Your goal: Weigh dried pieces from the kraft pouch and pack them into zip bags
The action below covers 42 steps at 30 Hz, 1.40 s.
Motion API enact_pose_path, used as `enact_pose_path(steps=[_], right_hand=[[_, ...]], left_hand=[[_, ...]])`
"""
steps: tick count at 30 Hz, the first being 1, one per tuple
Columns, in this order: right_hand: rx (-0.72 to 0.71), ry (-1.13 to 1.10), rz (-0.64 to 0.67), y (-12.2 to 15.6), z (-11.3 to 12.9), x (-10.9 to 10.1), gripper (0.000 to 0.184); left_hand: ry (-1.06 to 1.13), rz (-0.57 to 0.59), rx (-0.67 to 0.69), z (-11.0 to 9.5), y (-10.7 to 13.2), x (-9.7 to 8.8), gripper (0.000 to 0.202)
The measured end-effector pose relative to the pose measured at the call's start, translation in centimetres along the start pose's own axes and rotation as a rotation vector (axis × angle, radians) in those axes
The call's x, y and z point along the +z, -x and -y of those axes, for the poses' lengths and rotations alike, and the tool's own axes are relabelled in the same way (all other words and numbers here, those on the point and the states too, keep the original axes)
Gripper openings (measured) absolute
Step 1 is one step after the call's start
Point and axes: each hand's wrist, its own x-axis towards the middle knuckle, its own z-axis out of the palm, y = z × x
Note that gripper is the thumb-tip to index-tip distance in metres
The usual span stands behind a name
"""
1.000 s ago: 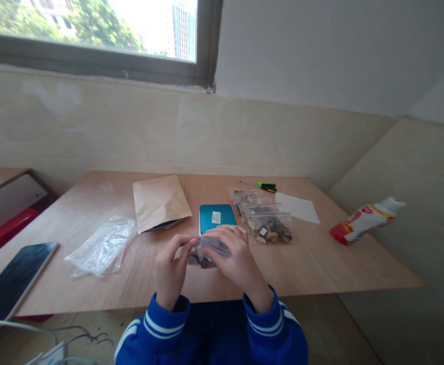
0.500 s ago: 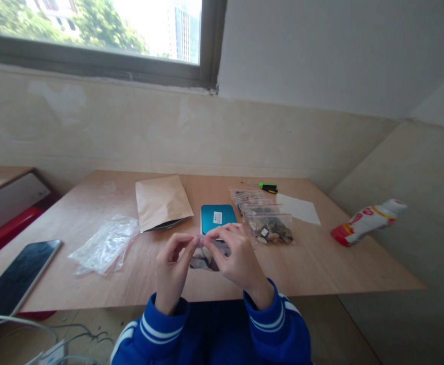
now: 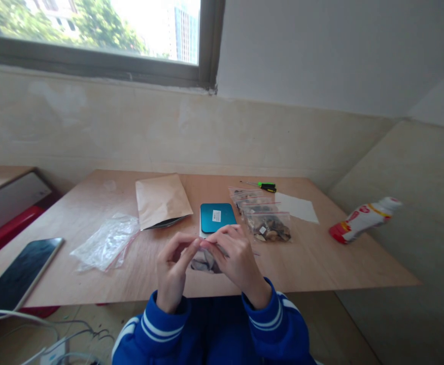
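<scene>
A clear zip bag [image 3: 203, 261] with brownish-grey dried pieces hangs below my fingertips, close to the table's front edge. My left hand [image 3: 175, 266] pinches its top edge between thumb and forefinger. Right beside it, my right hand [image 3: 234, 253] pinches the same edge, its thumb nearly touching the left one. The fingers hide most of the bag's upper part. Just beyond the hands lies a flat teal square scale [image 3: 217, 219] with a white label on top.
Filled zip bags [image 3: 268, 226] lie overlapping on the right, near white paper [image 3: 297, 208] and screwdrivers [image 3: 263, 186]. A tilted red-and-white bottle [image 3: 362, 221] stands farther right. On the left are a kraft pouch [image 3: 163, 202], empty clear bags [image 3: 107, 242] and a phone [image 3: 21, 274].
My fingertips have come closer together along the bag's top edge, and a bit of that edge now shows to the right of my right hand. The view has shifted slightly.
</scene>
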Motion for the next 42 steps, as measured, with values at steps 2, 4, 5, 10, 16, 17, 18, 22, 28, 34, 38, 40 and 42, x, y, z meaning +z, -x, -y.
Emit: enact_pose_path(steps=[2,4,5,10,16,17,18,22,28,34,38,40,42], right_hand=[[-0.003,-0.016,0.039,0.2,-0.4,-0.4,0.029],[-0.011,-0.022,0.080,0.6,-0.9,-0.9,0.030],[-0.020,-0.019,0.089,0.7,-1.1,-1.0,0.031],[-0.047,0.002,0.026,1.4,-1.2,-1.2,0.031],[-0.059,0.015,0.113,1.4,-1.5,-1.5,0.023],[-0.055,0.003,0.140,1.5,-1.8,-1.6,0.023],[-0.051,-0.019,0.160,1.6,-2.0,-1.7,0.023],[-0.047,-0.100,0.164,2.0,-2.5,-2.1,0.027],[0.032,-0.100,0.216,2.3,-2.5,-2.9,0.022],[0.063,-0.146,0.221,3.2,-3.8,-3.6,0.026],[0.093,-0.238,0.252,3.4,-4.1,-3.7,0.023],[0.156,-0.307,0.267,3.5,-4.3,-3.8,0.027],[0.249,-0.343,0.243,3.7,-4.9,-3.7,0.032]], left_hand=[[0.013,-0.022,0.018,0.2,-0.1,-0.3,0.011],[0.021,-0.040,0.036,0.4,-0.2,-0.8,0.010],[0.020,-0.036,0.043,0.5,-0.2,-1.0,0.011],[-0.045,0.087,0.064,0.6,0.0,-1.3,0.012],[-0.159,0.118,0.152,0.6,-0.4,-1.4,0.013],[-0.160,0.091,0.153,0.7,-0.4,-1.6,0.013],[-0.158,0.074,0.149,0.7,-0.4,-1.8,0.013],[-0.135,0.088,0.112,1.0,-0.2,-2.2,0.013],[-0.148,-0.051,0.142,1.1,-0.4,-2.2,0.009],[-0.066,-0.076,0.071,1.1,-0.5,-2.6,0.012],[0.051,-0.100,0.015,1.9,-0.3,-2.1,0.018],[0.104,-0.102,-0.027,2.3,-0.2,-1.5,0.022],[0.150,-0.112,-0.078,2.7,-0.3,-0.7,0.025]])
